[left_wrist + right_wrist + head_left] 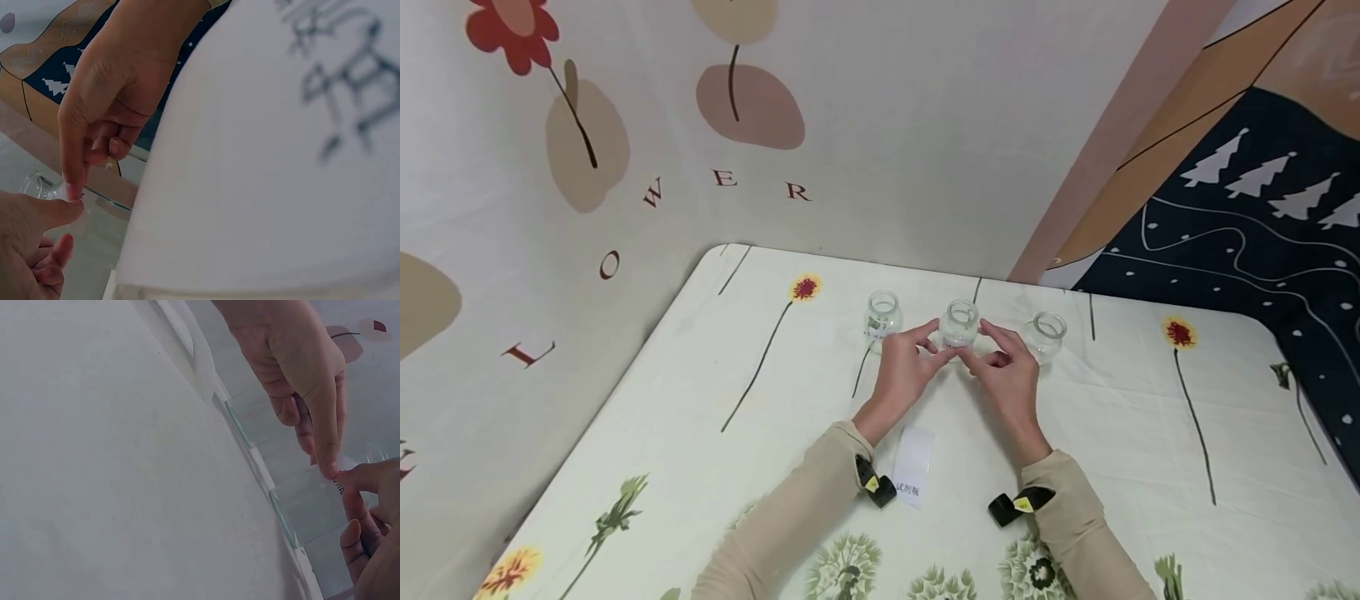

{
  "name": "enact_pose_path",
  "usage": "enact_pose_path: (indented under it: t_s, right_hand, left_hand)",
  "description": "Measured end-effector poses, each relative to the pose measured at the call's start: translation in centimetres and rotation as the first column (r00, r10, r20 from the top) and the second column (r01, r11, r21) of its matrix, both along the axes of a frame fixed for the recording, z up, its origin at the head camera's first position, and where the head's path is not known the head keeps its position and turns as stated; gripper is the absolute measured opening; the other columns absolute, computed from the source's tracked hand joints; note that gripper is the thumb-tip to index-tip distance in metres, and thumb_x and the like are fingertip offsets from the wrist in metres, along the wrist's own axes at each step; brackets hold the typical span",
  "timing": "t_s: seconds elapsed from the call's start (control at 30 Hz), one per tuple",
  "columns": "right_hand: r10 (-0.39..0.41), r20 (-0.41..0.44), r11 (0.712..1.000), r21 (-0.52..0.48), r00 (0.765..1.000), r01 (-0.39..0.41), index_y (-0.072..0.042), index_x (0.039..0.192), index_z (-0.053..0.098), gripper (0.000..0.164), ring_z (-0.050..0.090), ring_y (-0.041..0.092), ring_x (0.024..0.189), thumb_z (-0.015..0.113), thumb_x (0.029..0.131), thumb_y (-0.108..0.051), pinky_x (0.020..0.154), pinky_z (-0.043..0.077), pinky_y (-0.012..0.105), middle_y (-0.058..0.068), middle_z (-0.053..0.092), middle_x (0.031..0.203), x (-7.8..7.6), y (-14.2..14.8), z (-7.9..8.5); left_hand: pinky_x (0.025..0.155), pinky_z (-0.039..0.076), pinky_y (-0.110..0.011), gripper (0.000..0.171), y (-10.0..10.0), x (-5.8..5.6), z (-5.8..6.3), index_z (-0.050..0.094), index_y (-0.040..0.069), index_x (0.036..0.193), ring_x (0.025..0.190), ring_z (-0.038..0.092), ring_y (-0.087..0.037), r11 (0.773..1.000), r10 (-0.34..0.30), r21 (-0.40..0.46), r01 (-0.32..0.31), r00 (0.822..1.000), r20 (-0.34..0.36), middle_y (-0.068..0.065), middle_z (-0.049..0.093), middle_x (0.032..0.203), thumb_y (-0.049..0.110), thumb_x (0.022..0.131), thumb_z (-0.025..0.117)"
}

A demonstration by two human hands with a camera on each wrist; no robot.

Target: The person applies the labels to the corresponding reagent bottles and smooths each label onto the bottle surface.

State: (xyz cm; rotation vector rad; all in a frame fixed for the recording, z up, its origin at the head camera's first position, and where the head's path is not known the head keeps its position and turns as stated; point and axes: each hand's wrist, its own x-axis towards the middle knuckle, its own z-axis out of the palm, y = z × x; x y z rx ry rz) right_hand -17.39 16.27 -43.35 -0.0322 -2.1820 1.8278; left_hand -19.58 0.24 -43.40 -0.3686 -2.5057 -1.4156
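So both hands are on the same little glass jar (pixel 960 329). The left hand (pixel 904 367) has it from one side, the right hand (pixel 1009 379) from the other, with the index fingers along the glass and the thumbs coming together low on the front. Both wrist cams show the thumb tips right by a bit of dark print there, but the fingers cover most of it, so I can't read it. The jar's mouth is uncovered and points up between the hands.

Two more jars flank the hands, also with uncovered mouths. One jar (pixel 883 315) is just past the left hand, on its outer side, with some small marking low down. The other jar (pixel 1048 327) is right beside the right hand, on its outer side; can't tell if the knuckles touch it.

Closer to the person than either hand, between the wrists, there's a white paper strip (pixel 915 454) with dark Chinese characters at its near end. It lies on the surface (pixel 1097 467), which has a flower-print cover. Each wrist has a black gadget with a yellow sticker, next to beige sleeves (pixel 790 508). Beyond the hands is a pale printed wall (pixel 895 108).
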Motion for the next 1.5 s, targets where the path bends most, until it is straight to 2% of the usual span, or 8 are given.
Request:
enact_pose_path:
  t_s: [0.17,0.27,0.4,0.53,0.63,0.7,1.23,1.5]
  right_hand:
    - [-0.003,-0.017,0.999,0.033,1.000,0.004,0.002,0.131,0.069,0.050,0.062,-0.003,0.062,0.085,0.084,0.000,0.055,0.043,0.012,0.012,0.063,0.122,-0.34,0.01,-0.78]
    - [0.000,-0.017,0.999,0.050,1.000,0.001,0.003,0.130,0.069,0.049,0.061,-0.003,0.061,0.085,0.084,-0.001,0.055,0.042,0.012,0.014,0.062,0.123,-0.34,-0.03,-0.74]
    - [0.000,-0.007,0.999,0.049,1.000,0.000,0.003,0.131,0.069,0.050,0.062,-0.003,0.060,0.085,0.085,-0.002,0.055,0.042,0.012,0.015,0.062,0.127,-0.34,-0.02,-0.76]
    - [-0.009,0.019,1.000,0.027,1.000,0.009,-0.003,0.132,0.070,0.050,0.066,0.004,0.057,0.085,0.085,-0.004,0.052,0.042,0.014,0.021,0.074,0.097,-0.28,0.04,-0.82]
    - [-0.017,0.029,0.999,0.030,0.999,0.016,-0.006,0.132,0.071,0.049,0.067,0.009,0.054,0.085,0.085,-0.004,0.050,0.041,0.016,0.022,0.070,0.067,-0.27,0.11,-0.84]
    - [-0.017,0.030,0.999,0.042,0.999,0.016,-0.006,0.132,0.071,0.049,0.068,0.010,0.054,0.085,0.085,-0.004,0.050,0.041,0.016,0.016,0.070,0.063,-0.26,0.16,-0.82]
    - [-0.021,0.029,1.000,0.022,0.999,0.020,-0.008,0.130,0.072,0.043,0.065,0.011,0.054,0.082,0.088,-0.003,0.048,0.037,0.016,0.023,0.069,0.068,-0.31,0.52,-0.84]
    - [-0.036,0.075,0.999,0.019,0.997,0.035,-0.006,0.130,0.071,0.040,0.063,0.013,0.055,0.079,0.090,-0.002,0.050,0.038,0.014,0.028,0.069,0.071,-0.32,0.27,-0.22]
  left_hand:
    - [0.065,0.048,-0.024,0.046,-0.20,-0.03,-0.26,0.071,-0.002,0.127,0.069,0.069,-0.016,1.000,-0.003,-0.002,0.003,1.000,-0.027,-0.009,0.076,0.080,0.014,0.086,0.086]
    - [0.062,0.044,-0.021,0.046,-0.27,-0.03,-0.42,0.071,-0.003,0.127,0.068,0.069,-0.017,1.000,-0.004,0.008,0.004,1.000,-0.027,-0.009,0.076,0.079,0.013,0.086,0.085]
    - [0.066,0.048,-0.023,0.046,-0.27,-0.01,-0.46,0.071,-0.004,0.127,0.070,0.069,-0.017,1.000,-0.002,0.000,0.002,0.999,-0.033,-0.009,0.076,0.079,0.013,0.087,0.085]
    - [0.070,0.053,-0.027,0.044,-0.22,0.02,-0.41,0.071,-0.003,0.126,0.072,0.070,-0.016,1.000,0.004,-0.013,-0.005,0.999,-0.038,-0.008,0.076,0.080,0.013,0.087,0.084]
    - [0.071,0.053,-0.028,0.042,-0.19,0.02,-0.34,0.072,-0.002,0.125,0.072,0.069,-0.015,1.000,0.008,-0.015,-0.009,0.999,-0.041,-0.008,0.076,0.078,0.012,0.087,0.084]
    - [0.070,0.052,-0.027,0.042,-0.18,0.02,-0.30,0.072,-0.002,0.125,0.071,0.068,-0.014,1.000,0.008,-0.012,-0.008,0.999,-0.041,-0.007,0.076,0.077,0.011,0.087,0.084]
    - [0.058,0.037,-0.020,0.038,-0.33,-0.06,-0.17,0.069,-0.005,0.128,0.066,0.051,-0.011,0.999,-0.035,-0.008,0.034,0.998,-0.044,-0.010,0.074,0.082,0.006,0.093,0.076]
    - [0.058,0.038,-0.021,0.037,-0.32,-0.12,-0.27,0.067,-0.006,0.130,0.069,0.057,-0.012,0.999,-0.039,0.007,0.039,0.998,-0.044,-0.012,0.076,0.088,0.005,0.094,0.075]
